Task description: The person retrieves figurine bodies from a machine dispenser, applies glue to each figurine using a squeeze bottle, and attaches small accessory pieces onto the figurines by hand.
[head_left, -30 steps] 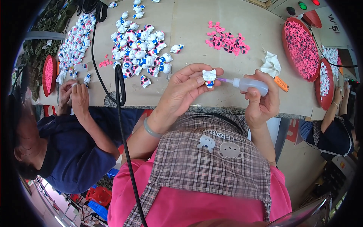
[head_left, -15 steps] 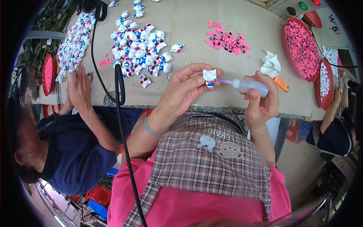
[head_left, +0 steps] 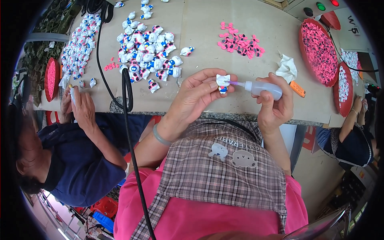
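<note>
Between the fingers and thumb of my left hand [head_left: 196,90] is a small white cat figurine [head_left: 222,83] with a blue lower body, held upright. My right hand [head_left: 277,100] is wrapped round a translucent squeeze bottle [head_left: 265,89], tilted sideways so its thin purple nozzle [head_left: 237,83] points left. The nozzle's tip meets the front of the figurine, around its head. Beyond my left hand lies a heap of similar figurines [head_left: 150,52], white, blue and pink. Small pink pieces [head_left: 240,42] with dark spots lie in a pile farther off to the right.
A crumpled white tissue [head_left: 287,69] and an orange block-shaped object [head_left: 297,89] lie right of the bottle. Red trays [head_left: 303,52] of pink pieces stand at the right. A black cable [head_left: 127,104] hangs at my left. Co-workers sit left [head_left: 80,168] and right [head_left: 352,142].
The nozzle tip has moved up the figurine, from its body to its head area. At left, the co-worker's hands have shifted and hold a pale object.
</note>
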`<act>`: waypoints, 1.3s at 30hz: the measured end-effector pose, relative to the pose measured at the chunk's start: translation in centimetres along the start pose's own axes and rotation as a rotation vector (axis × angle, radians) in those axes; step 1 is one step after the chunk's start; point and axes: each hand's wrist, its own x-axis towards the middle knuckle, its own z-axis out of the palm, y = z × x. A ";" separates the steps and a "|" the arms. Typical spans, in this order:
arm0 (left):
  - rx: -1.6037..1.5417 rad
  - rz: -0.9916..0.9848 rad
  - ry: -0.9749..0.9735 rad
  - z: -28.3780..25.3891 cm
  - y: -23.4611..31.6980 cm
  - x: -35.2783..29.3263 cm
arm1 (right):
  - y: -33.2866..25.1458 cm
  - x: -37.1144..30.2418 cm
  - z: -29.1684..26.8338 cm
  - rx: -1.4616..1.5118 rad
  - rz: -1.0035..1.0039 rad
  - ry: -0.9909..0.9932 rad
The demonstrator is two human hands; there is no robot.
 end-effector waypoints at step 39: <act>0.060 -0.041 -0.002 -0.9 -0.3 -0.4 | 3.3 5.2 -1.8 0.339 0.883 -0.120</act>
